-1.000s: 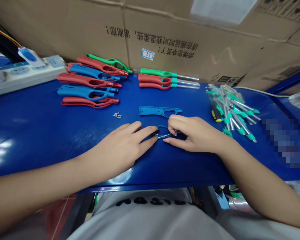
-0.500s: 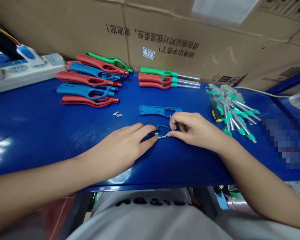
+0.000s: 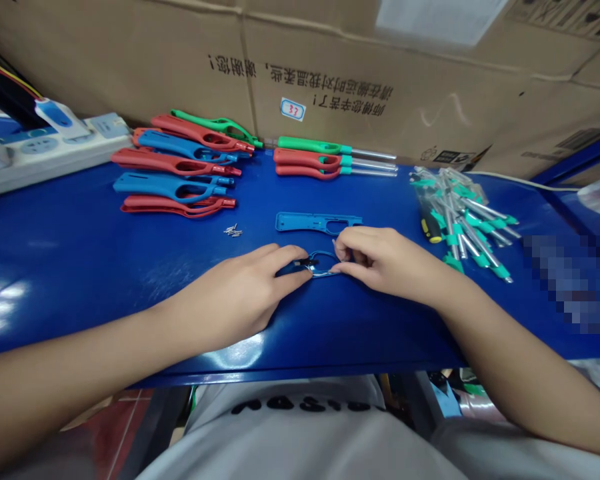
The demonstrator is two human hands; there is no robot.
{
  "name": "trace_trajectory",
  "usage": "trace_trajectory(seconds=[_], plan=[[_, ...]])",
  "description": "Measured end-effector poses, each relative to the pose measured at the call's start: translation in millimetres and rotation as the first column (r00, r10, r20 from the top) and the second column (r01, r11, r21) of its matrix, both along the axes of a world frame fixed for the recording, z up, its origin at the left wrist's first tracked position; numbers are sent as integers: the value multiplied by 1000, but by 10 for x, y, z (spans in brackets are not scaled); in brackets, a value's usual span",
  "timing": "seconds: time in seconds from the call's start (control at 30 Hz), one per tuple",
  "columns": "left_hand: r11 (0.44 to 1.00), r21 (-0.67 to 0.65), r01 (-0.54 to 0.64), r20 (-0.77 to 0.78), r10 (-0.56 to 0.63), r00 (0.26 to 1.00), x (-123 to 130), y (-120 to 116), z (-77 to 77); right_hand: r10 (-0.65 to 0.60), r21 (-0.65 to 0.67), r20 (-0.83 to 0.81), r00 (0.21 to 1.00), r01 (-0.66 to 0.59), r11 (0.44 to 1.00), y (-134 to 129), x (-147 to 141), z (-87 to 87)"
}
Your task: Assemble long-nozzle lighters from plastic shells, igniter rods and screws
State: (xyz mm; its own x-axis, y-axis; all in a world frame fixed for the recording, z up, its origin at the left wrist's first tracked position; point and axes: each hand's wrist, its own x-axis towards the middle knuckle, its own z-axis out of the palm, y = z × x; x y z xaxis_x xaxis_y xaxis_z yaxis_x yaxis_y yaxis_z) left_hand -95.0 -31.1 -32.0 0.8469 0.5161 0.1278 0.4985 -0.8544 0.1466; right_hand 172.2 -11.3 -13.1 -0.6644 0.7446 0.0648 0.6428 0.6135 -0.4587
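Note:
A blue lighter shell half (image 3: 323,254) with a looped handle lies on the blue table between my hands. My left hand (image 3: 260,287) is closed on its left part, where a small black piece shows by the fingertips. My right hand (image 3: 375,257) pinches the shell's right end, its fingertips partly hidden. Just beyond them lies another blue shell half (image 3: 305,221), hollow side up. Small metal pins (image 3: 233,231) are scattered to its left.
Red, blue and green lighter shells (image 3: 175,160) lie at the back left beside a white power strip (image 3: 40,150). Lighters with metal tubes (image 3: 337,163) lie at the back middle, a pile of tubes (image 3: 467,223) with a screwdriver (image 3: 431,229) at the right. Behind stands a cardboard box (image 3: 180,73).
The view has shifted slightly. Both hands stay on the blue shell half, and a little more of the black piece shows by my left fingertips.

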Motion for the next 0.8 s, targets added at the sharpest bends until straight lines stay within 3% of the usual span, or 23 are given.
trace_trajectory(seconds=[0.13, 0.37, 0.57, 0.8], plan=[[1000, -9, -2, 4, 2, 1000, 5, 8, 8, -14, -46, -58, 998, 12, 999, 17, 27, -15], [1000, 9, 29, 9, -29, 1000, 6, 11, -6, 14, 2, -21, 1000, -13, 1000, 7, 22, -11], [994, 95, 49, 30, -52, 998, -22, -34, -58, 34, -28, -36, 999, -35, 999, 20, 24, 10], [999, 17, 31, 57, -32, 998, -14, -25, 7, 50, -28, -48, 998, -51, 998, 22, 2, -17]])
